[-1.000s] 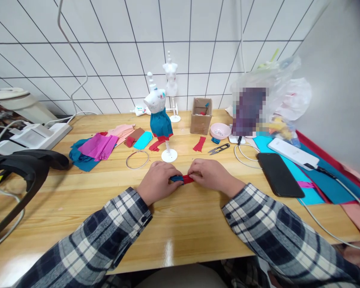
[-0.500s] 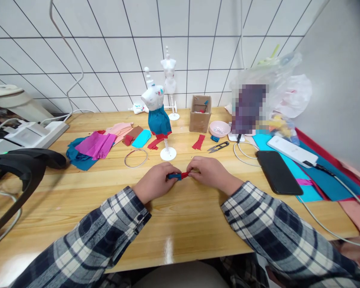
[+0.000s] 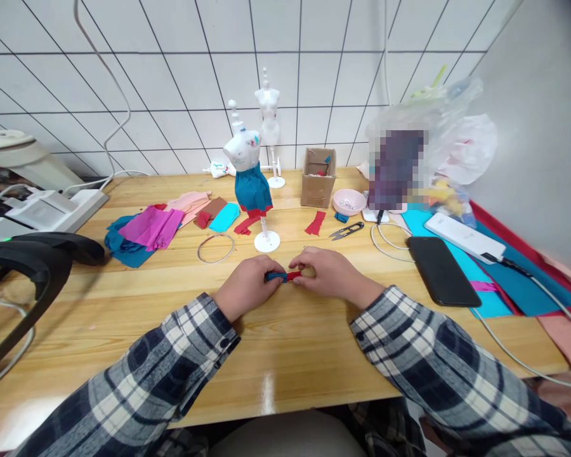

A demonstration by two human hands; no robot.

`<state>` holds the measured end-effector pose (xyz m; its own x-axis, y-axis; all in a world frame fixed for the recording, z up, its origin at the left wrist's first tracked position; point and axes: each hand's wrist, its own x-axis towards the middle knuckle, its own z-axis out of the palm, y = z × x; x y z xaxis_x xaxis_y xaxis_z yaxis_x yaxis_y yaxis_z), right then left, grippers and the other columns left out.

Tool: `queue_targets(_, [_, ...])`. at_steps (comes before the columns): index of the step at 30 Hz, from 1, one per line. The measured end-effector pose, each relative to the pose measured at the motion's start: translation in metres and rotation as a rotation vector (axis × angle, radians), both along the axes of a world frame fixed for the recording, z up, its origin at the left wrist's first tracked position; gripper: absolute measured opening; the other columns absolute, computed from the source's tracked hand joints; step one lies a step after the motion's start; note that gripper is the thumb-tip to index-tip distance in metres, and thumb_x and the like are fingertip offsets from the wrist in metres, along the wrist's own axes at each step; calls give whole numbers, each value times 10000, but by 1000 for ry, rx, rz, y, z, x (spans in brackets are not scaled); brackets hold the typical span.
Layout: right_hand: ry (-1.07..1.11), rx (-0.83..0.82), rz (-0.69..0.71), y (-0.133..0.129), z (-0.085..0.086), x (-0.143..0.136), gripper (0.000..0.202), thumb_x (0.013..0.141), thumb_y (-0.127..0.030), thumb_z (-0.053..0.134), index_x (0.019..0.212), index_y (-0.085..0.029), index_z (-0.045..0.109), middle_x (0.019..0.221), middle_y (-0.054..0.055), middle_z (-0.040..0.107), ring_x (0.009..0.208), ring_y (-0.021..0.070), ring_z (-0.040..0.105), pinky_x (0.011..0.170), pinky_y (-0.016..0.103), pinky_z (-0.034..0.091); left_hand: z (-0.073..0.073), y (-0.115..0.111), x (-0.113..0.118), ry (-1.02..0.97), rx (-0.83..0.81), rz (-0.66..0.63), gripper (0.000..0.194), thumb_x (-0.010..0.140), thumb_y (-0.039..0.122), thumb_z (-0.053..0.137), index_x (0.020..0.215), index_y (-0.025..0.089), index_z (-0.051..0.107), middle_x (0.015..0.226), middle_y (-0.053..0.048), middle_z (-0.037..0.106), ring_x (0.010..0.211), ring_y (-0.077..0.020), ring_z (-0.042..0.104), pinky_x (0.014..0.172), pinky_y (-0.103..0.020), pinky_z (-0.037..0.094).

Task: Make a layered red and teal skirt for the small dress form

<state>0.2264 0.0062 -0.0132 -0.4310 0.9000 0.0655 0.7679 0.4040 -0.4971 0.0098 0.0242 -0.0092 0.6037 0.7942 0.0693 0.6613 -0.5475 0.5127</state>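
A small folded strip of blue and red paper or cloth (image 3: pixel 292 277) is held between my two hands, above the wooden table. My left hand (image 3: pixel 250 285) pinches its blue end. At the red end, the fingers of my right hand (image 3: pixel 326 273) are closed on the strip. Just beyond my hands stands a white mini dress form (image 3: pixel 243 151) wearing a blue skirt with a red hem (image 3: pixel 253 190). A red piece (image 3: pixel 315 223) and black thread snips (image 3: pixel 347 231) lie past my right hand.
Coloured sheets (image 3: pixel 155 228) and a wire ring (image 3: pixel 216 248) lie left. Behind are another dress form (image 3: pixel 269 114), a cardboard box (image 3: pixel 318 178) and a pink bowl (image 3: pixel 349 202). At right are a phone (image 3: pixel 442 271) and a power bank (image 3: pixel 464 237); a black headset (image 3: pixel 42 254) is far left.
My right fingers have shifted slightly left along the red end, and more red folds show between them. My left hand keeps its hold. The view has moved slightly.
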Motion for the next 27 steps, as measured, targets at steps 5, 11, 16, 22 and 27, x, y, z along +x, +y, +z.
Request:
queue_targets(5, [-59,32,-20,0,0,0,159,883,-311,614,961,-246,737,973,23,686,907,168,631,729,269,413,1,0,0,-3,-53,10,170,805,214,621,927,203,738,892,-31,736,830,-179,667,762,-284,505])
queue_targets(11, [-64,58,11,0,0,0,182,884,-326,627,1012,-257,737,997,24,699,915,165,632,725,263,415,1,1,0,-10,-85,7,173,807,205,605,922,204,735,890,-30,727,832,-176,655,767,-287,494])
queue_targets(16, [-98,72,16,2,-3,-2,154,887,-272,601,944,-247,742,934,16,711,882,159,635,701,262,396,3,0,1,6,-33,-16,221,811,331,660,989,217,724,956,-44,722,895,-200,646,793,-312,469])
queue_targets(22, [-125,89,32,1,-2,-2,157,898,-275,587,936,-252,737,928,8,710,877,159,638,671,264,376,-1,0,4,132,137,-22,142,850,285,605,894,280,740,912,-4,746,913,-221,645,873,-418,354])
queue_targets(27, [-138,86,33,2,-1,-1,151,892,-296,615,979,-256,731,952,14,702,896,162,633,669,262,372,-2,4,3,94,63,-4,156,823,243,607,902,267,740,891,2,751,864,-199,658,818,-368,385])
